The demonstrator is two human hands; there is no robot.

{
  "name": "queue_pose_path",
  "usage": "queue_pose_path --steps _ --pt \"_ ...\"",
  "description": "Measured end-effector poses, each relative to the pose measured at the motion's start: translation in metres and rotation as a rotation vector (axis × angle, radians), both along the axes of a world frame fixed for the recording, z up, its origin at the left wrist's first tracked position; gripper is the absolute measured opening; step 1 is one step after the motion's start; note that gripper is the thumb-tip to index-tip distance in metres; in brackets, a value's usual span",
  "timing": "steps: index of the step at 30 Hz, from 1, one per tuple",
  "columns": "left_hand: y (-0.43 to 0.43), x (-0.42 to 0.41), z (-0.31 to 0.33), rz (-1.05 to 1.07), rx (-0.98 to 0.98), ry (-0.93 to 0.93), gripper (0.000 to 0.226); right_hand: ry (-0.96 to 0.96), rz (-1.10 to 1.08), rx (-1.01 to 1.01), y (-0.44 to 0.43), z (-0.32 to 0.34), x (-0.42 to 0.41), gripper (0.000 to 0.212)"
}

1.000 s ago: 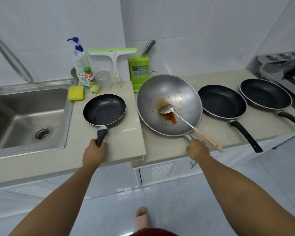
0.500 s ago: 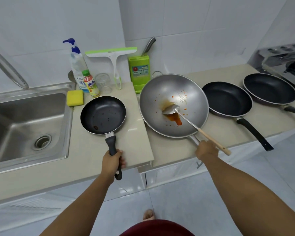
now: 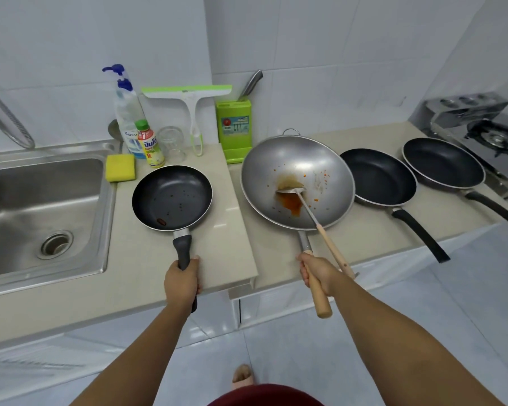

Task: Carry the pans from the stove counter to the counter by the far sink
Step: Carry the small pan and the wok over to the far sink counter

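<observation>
1. Since a second ago, we are sliding our left hand (image 3: 182, 284) back along the handle of the small pan (image 3: 172, 197), and our right hand (image 3: 317, 272) is now gripping farther down the wooden handle of the wok (image 3: 297, 181), its end sticking out below our fist.
2. We are clamping the left hand around the small pan's dark handle, with the handle's tip showing under the palm.
3. We are closing the right hand around the wok's handle.
4. We are seeing the small pan over the counter (image 3: 223, 253) beside the sink (image 3: 41, 206), with a few dark specks inside it; we cannot tell whether it is resting or lifted.
5. We are seeing the wok just right of the small pan, over the next counter section, with orange sauce pooling in its bottom.
6. We are noticing a spatula (image 3: 314, 218) lying in the wok, its blade in the sauce and its wooden grip passing just beside our right hand.
7. We are seeing two black pans right of the wok: the middle pan (image 3: 379, 177) partly tucked under the wok's rim, and the far pan (image 3: 443, 164) near the stove (image 3: 490, 136).
8. We are seeing a sponge (image 3: 120, 167), a pump bottle (image 3: 126, 109), a small bottle (image 3: 150, 145), a glass (image 3: 172, 140), a squeegee (image 3: 188, 95) and a green box (image 3: 234, 127) lining the wall behind the small pan.
</observation>
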State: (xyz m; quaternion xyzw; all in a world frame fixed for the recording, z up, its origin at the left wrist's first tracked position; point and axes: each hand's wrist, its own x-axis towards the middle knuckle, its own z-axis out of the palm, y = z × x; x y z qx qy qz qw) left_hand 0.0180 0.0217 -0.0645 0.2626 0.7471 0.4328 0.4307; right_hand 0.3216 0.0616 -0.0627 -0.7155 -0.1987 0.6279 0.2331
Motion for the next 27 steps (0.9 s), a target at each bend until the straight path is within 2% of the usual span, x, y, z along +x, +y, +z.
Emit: queue_pose_path --steps 4,11,19,24,27 --pt "-0.001 0.003 0.005 0.043 -0.023 0.101 0.023 -0.127 -0.032 0.072 0.009 0.014 -0.022 0.021" --pt "-0.003 -0.001 0.018 0.084 0.037 0.077 0.02 -0.168 -0.031 0.062 0.01 0.043 -0.028 0.011" --pt "-0.016 -0.022 0.073 0.169 0.174 0.054 0.016 -0.117 0.026 0.213 0.002 0.109 -0.042 0.02" --pt "-0.062 -0.02 0.093 0.269 0.204 0.042 0.014 -0.089 0.122 0.279 -0.025 0.144 -0.054 0.024" --pt "-0.104 -0.031 0.098 0.341 0.215 0.044 0.015 -0.135 0.241 0.308 -0.048 0.156 -0.062 0.025"
